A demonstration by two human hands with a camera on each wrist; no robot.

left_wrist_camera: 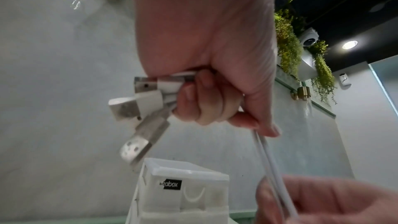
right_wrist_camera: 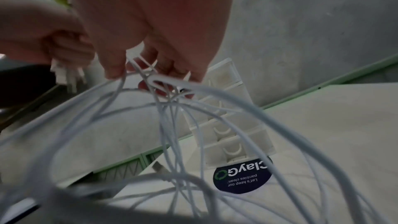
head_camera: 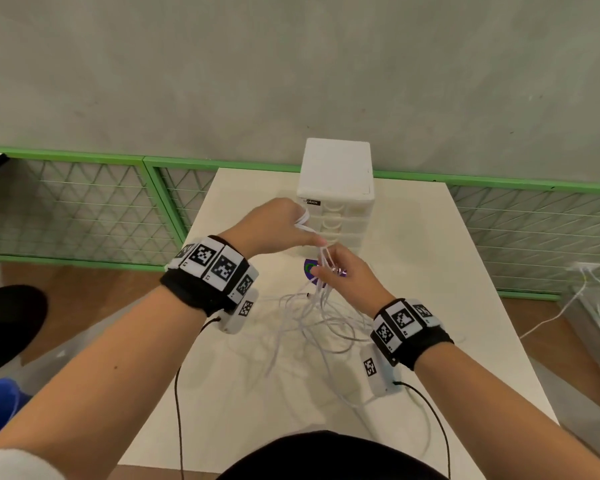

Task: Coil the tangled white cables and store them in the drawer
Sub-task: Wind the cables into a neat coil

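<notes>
Tangled white cables hang in loops from both hands down to the white table. My left hand is raised in front of the drawer unit and grips the plug ends of the cables, fingers curled round them. My right hand, just below and to the right, pinches a bunch of cable strands between thumb and fingers. The white drawer unit stands at the table's far side with all its drawers pushed in.
A round dark sticker lies on the table in front of the drawer unit. Green mesh fencing runs behind the table. Another white cable trails on the floor at the right.
</notes>
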